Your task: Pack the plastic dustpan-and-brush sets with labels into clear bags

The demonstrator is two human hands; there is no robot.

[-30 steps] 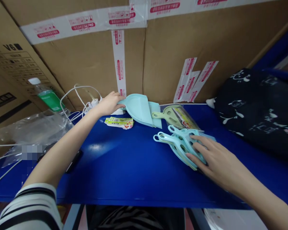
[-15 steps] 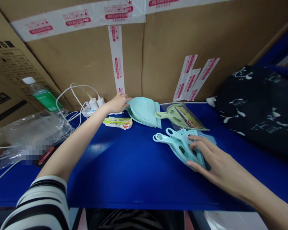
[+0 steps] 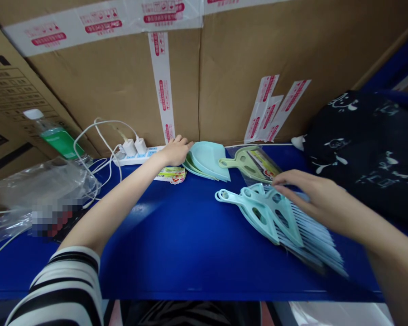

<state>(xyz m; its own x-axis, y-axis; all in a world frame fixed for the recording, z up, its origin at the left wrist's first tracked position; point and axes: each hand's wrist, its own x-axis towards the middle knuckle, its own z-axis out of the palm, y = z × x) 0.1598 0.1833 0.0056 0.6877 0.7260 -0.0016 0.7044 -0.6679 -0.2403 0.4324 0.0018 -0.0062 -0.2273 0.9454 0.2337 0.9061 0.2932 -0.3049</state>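
The right hand [image 3: 312,194] is hovering, fingers parted, by light-looking, stiff brushes [image 3: 253,210], best held by their handles; whether the left hand [image 3: 175,151] is gripping the dustpans [image 3: 210,158], I can't tell.

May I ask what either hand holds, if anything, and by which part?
That cannot be told: the left hand overlaps the left edge of stacked dustpans; the right hand shows no clear hold.

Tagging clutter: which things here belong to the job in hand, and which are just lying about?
Likely the job:
dustpans, left hand at them
brushes, right hand close by
wrapped green brush
printed cards, probably

Just lying about:
bottle
power strip
clear plastic bag
patterned black fabric
cardboard boxes
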